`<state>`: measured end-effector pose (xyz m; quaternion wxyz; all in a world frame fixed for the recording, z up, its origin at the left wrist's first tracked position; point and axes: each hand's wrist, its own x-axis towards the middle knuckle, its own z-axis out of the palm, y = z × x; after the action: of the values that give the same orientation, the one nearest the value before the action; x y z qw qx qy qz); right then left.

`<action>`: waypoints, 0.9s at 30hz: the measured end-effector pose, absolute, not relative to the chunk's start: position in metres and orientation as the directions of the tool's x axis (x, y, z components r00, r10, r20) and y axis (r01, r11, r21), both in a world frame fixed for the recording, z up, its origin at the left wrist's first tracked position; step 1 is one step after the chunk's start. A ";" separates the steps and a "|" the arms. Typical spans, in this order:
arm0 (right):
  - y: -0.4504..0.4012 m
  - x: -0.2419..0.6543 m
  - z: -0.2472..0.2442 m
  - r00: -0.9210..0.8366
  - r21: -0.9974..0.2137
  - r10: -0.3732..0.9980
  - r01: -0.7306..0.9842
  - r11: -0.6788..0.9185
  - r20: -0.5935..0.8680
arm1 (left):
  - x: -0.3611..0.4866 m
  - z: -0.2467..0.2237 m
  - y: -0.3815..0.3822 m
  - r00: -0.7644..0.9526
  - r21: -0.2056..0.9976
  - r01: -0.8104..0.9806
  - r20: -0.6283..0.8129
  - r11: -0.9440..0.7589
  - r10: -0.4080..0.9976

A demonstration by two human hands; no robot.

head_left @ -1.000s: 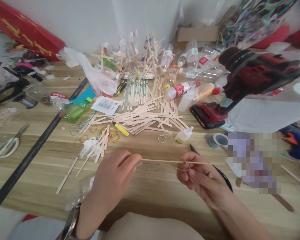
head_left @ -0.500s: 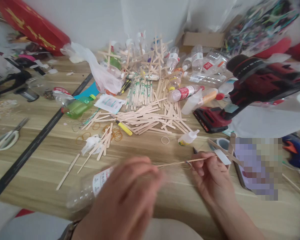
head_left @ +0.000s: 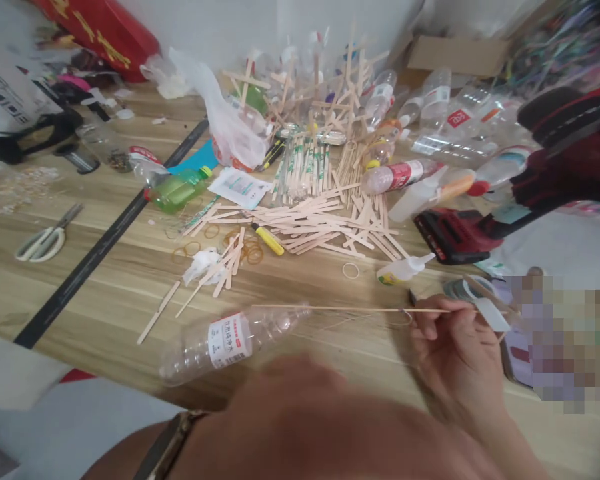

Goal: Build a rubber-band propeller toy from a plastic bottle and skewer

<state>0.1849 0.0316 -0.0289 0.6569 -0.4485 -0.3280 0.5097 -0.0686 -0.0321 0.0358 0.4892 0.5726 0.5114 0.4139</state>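
Note:
My right hand (head_left: 457, 357) is closed around a thin wooden stick (head_left: 360, 309), pinched between thumb and fingers. The stick reaches left, level above the table, its far end over the neck of a clear plastic bottle (head_left: 227, 341). A small loop and fine strands hang along it. At its right end, beside my fingers, is a flat white piece (head_left: 493, 315). My left hand (head_left: 300, 387) is low in front of me, smeared by motion. Its fingers do not show clearly, and the bottle lies just beyond it on its side.
Loose craft sticks (head_left: 305, 227) are heaped mid-table, with a yellow-handled tool (head_left: 269, 240) and glue bottle (head_left: 403, 269) nearby. Several plastic bottles crowd the back. A red-black power drill (head_left: 460, 233) stands right, near a phone (head_left: 520, 370). Scissors (head_left: 43, 241) lie left.
My left hand has come away from the stick's left end and moved down toward me, uncovering the bottle. My right hand still holds the stick. The whole view has shifted.

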 end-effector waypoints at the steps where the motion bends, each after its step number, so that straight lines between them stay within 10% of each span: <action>1: 0.033 0.184 -0.026 0.269 -0.925 0.963 -0.372 0.081 -0.024 | -0.070 0.040 -0.028 0.108 0.969 0.245 0.009 -0.036 0.994; 5: 0.034 0.184 -0.021 0.292 -0.931 0.956 -0.357 0.079 -0.031 | -0.088 0.033 -0.011 0.162 0.661 0.689 0.260 -0.298 0.952; 10: 0.035 0.186 -0.023 0.326 -0.930 0.944 -0.360 0.075 -0.050 | -0.121 -0.002 -0.010 0.246 0.143 0.956 0.089 -0.257 0.965; 18: 0.032 0.191 -0.029 0.426 -0.938 0.904 -0.322 0.126 -0.025 | -0.135 -0.008 -0.010 0.252 0.192 0.960 -0.277 -0.203 0.927; 27: 0.016 0.199 -0.009 0.643 -0.913 0.766 -0.318 0.255 -0.011 | -0.130 -0.007 -0.003 0.283 0.251 0.943 -0.262 -0.218 0.923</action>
<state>0.1987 0.0157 -0.0086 0.7591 -0.4951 -0.2260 0.3571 -0.1303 -0.0026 -0.0069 0.1826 0.7797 0.5983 -0.0279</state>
